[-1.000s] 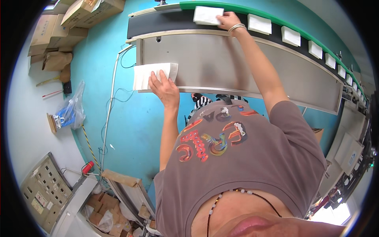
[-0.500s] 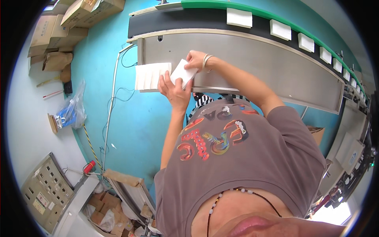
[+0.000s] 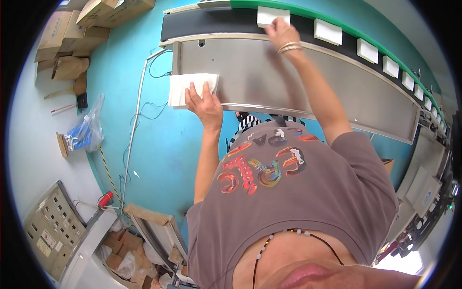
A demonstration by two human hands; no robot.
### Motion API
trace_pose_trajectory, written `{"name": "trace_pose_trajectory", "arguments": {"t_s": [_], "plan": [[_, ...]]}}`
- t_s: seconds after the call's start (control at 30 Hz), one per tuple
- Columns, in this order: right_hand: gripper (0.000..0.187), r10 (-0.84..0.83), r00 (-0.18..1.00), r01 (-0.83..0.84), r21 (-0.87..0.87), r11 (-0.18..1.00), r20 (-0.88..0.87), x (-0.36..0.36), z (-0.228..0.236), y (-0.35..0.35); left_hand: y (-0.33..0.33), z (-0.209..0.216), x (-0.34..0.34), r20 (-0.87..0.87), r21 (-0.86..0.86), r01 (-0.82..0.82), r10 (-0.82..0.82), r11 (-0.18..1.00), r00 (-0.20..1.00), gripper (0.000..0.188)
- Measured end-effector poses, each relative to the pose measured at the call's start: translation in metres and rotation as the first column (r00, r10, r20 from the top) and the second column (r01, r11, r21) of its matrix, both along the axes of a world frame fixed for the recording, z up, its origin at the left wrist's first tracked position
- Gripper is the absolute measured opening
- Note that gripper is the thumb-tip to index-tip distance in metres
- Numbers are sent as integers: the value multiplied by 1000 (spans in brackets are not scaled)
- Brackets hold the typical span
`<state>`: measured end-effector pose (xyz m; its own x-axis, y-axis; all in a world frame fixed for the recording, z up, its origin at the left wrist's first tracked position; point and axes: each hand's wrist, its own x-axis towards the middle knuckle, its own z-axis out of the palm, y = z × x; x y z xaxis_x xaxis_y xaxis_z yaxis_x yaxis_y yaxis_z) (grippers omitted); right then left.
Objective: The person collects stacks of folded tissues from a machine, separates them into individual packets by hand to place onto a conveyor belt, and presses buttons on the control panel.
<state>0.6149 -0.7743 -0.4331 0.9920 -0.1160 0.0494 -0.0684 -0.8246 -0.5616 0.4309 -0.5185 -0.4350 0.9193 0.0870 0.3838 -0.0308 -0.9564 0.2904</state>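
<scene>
My left hand [image 3: 206, 107] lies on the right part of a row of folded white paper napkins [image 3: 179, 90], fingers apart and stretched over their top. These napkins rest at the left end of the metal tray table, by its near edge. Stretched out to the far side, my right hand [image 3: 283, 34] has its fingers curled at the near edge of a small stack of folded white napkins [image 3: 269, 15] on the black conveyor belt. The fingertips partly cover that stack, and the hand is slightly blurred. White bands circle the right wrist.
More white napkin stacks [image 3: 327, 32] stand spaced along the black belt [image 3: 207, 25], beside a green guide rail [image 3: 308, 10]. The metal table [image 3: 250, 72] lies between me and the belt. Cardboard boxes [image 3: 57, 36] are piled at the far left. Machinery [image 3: 423, 185] stands at right.
My right hand has gone from beside my left hand to the belt. The small napkin stack that was between both hands is no longer there. My left hand now lies on the row.
</scene>
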Motion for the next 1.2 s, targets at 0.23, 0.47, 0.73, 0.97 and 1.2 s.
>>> {"name": "trace_pose_trajectory", "arguments": {"t_s": [0.23,0.47,0.73,0.97,1.2], "plan": [[48,529,542,-9,625,781,-653,-59,-21,108,-14,-7,-6,-4,72,132,-133,989,991,24],[60,476,849,-114,798,592,-232,-2,-44,63,12,-3,7,5,20,-53,53,998,999,34],[63,-236,939,275,136,952,-249,54,-18,-11,32,-7,6,-41,59,-39,41,998,998,46],[50,251,816,86,539,838,-521,-32,1,82,15,-7,0,15,19,33,-33,999,999,33],[51,531,712,-115,670,733,-459,-48,-43,131,13,6,1,-44,16,59,-59,998,997,18]]}}
